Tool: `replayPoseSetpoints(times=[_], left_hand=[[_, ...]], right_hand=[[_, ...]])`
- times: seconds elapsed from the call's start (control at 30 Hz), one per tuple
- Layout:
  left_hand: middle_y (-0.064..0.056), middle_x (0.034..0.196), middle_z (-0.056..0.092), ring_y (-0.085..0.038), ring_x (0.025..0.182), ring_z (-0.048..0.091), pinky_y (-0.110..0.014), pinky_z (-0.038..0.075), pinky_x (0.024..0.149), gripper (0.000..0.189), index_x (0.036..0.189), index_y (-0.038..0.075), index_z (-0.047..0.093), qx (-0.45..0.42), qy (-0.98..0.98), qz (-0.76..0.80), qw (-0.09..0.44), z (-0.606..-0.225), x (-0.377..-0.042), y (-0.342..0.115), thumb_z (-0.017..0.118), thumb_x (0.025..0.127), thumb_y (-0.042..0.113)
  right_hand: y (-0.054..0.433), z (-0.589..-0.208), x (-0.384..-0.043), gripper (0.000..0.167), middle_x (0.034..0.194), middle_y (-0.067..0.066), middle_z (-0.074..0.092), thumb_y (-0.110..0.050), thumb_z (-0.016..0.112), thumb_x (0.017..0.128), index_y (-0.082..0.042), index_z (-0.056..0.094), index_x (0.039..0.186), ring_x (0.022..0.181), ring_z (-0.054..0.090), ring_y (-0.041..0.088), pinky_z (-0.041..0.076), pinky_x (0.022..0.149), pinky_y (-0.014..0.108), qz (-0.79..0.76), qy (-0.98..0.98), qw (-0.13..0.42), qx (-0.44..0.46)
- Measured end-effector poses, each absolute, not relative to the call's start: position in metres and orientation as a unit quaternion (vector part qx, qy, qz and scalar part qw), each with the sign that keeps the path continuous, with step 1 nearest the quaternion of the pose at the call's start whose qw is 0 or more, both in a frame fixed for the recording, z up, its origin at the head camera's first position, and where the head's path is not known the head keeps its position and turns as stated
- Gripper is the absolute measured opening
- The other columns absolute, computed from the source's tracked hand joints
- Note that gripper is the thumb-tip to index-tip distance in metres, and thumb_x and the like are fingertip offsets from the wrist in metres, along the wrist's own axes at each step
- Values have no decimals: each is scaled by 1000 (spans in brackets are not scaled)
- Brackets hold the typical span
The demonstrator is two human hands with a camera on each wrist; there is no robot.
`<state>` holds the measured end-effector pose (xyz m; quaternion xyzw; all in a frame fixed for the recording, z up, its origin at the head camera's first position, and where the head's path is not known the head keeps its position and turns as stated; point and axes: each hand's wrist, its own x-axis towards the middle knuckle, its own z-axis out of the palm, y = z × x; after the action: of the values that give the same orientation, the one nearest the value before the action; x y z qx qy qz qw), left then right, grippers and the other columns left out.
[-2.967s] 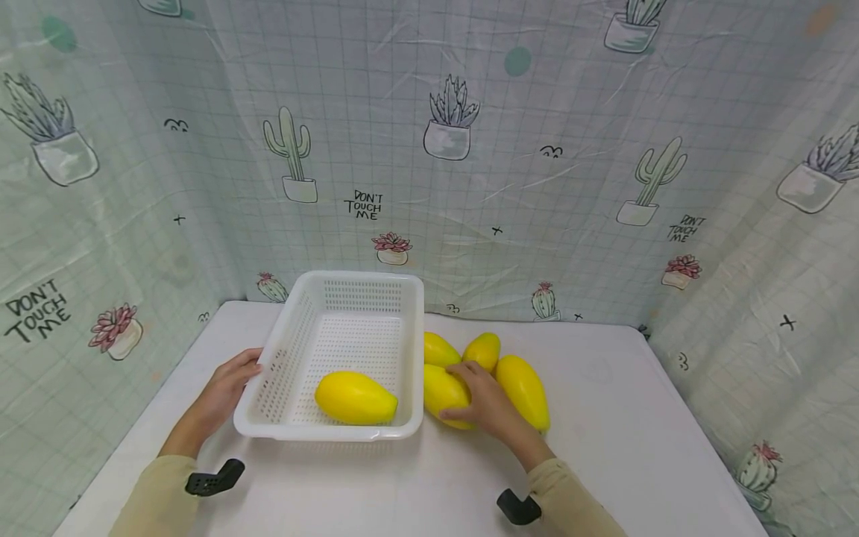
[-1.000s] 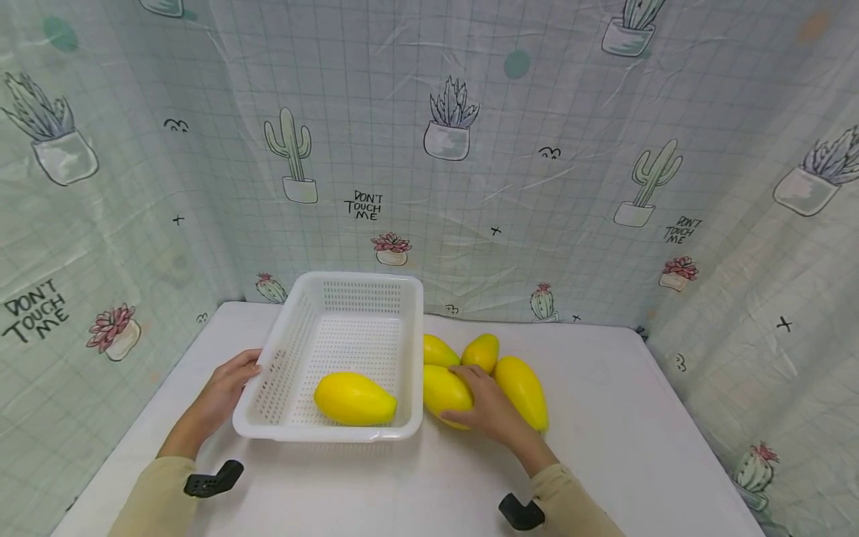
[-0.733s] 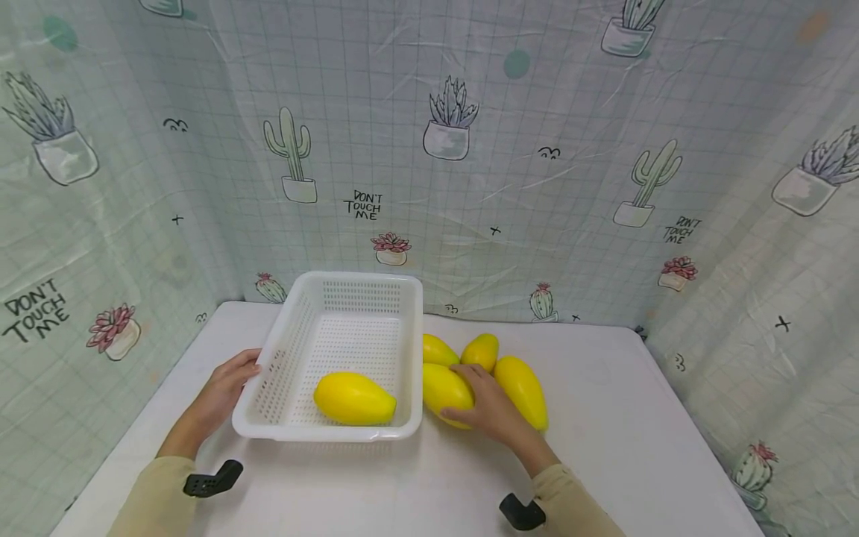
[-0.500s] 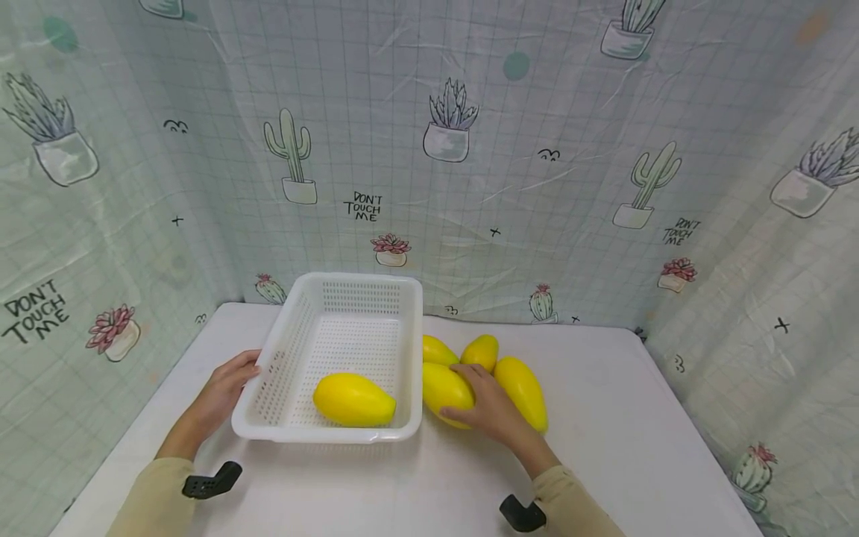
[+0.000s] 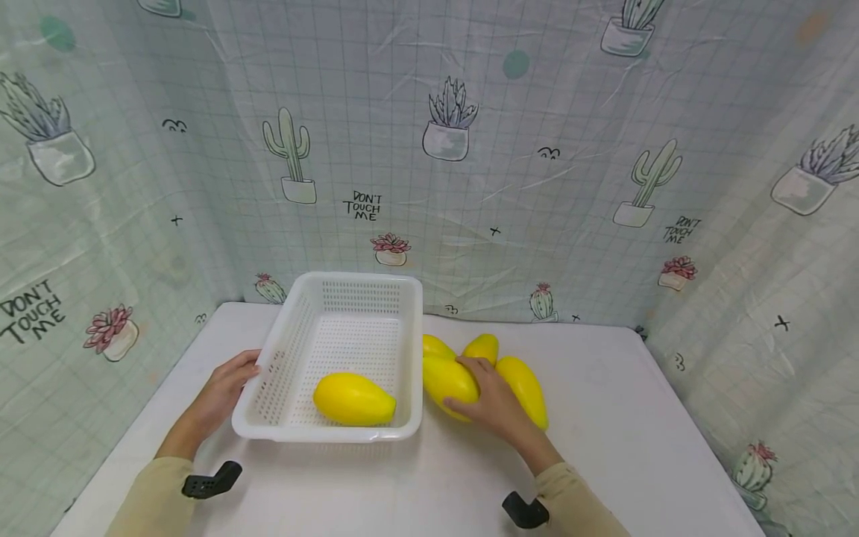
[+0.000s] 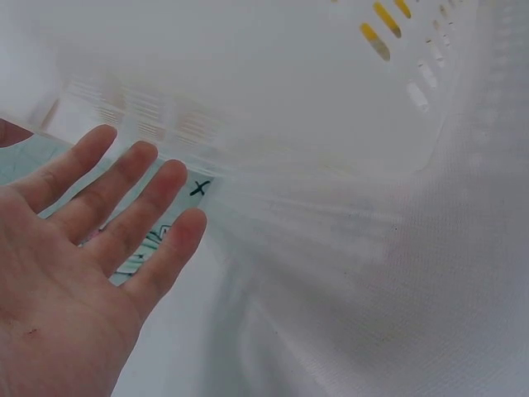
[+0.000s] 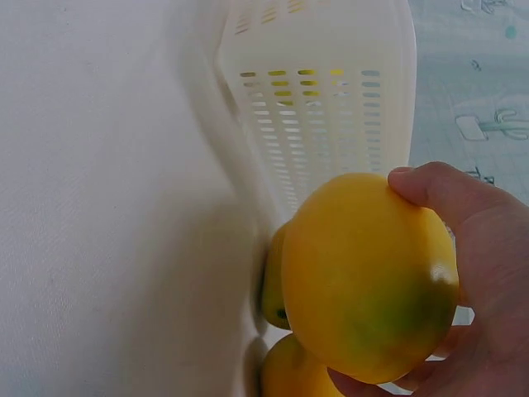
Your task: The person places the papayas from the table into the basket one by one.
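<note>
A white perforated plastic basket (image 5: 315, 433) stands left of centre in the head view, with one yellow mango (image 5: 354, 400) lying inside. My left hand (image 5: 218, 395) touches its left rim; in the left wrist view the fingers (image 6: 124, 186) are nearly straight against the basket's outer side. Right of the basket, my right hand (image 5: 493, 399) grips another mango (image 5: 448, 384) between thumb and fingers. That mango shows a greenish patch in the right wrist view and appears raised off the table. Three more mangoes lie around it: one behind (image 5: 438, 347), one farther back (image 5: 482, 347), one to the right (image 5: 523, 384).
The table (image 5: 624, 432) has a white cover. A cactus-print curtain (image 5: 496, 194) hangs behind it and along both sides. The basket's right wall (image 7: 310, 107) stands close beside the held mango. A black wrist device (image 5: 213, 481) sits at the left sleeve, another (image 5: 526, 511) at the right.
My right hand and the mango in its grip have shifted slightly upward in the head view over the last half second. The left hand and the basket have stayed in place.
</note>
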<state>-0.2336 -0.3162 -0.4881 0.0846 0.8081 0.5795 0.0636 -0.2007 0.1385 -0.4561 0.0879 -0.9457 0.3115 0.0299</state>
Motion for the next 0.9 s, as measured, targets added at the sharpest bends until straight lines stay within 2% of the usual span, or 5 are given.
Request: replayPoseSetpoints(times=[0.57,0.9], left_hand=[[22,120,53,5,104,55,-14,45,86,52,144,5,36,81,808,579,70,-485,-233,-316,36,104,39],[19,120,54,4,103,56,-15,47,86,53,142,5,37,83,805,583,71,-488,-235,-317,36,103,40]], right_hand=[[142,-452,-204,73,132,-1,52,-52,74,77,-24,48,139,104,52,19,45,86,39,318,-943,54,76],[142,-447,-204,73,136,3,50,-49,74,78,-22,47,140,111,52,24,45,91,44,330,-939,76,65]])
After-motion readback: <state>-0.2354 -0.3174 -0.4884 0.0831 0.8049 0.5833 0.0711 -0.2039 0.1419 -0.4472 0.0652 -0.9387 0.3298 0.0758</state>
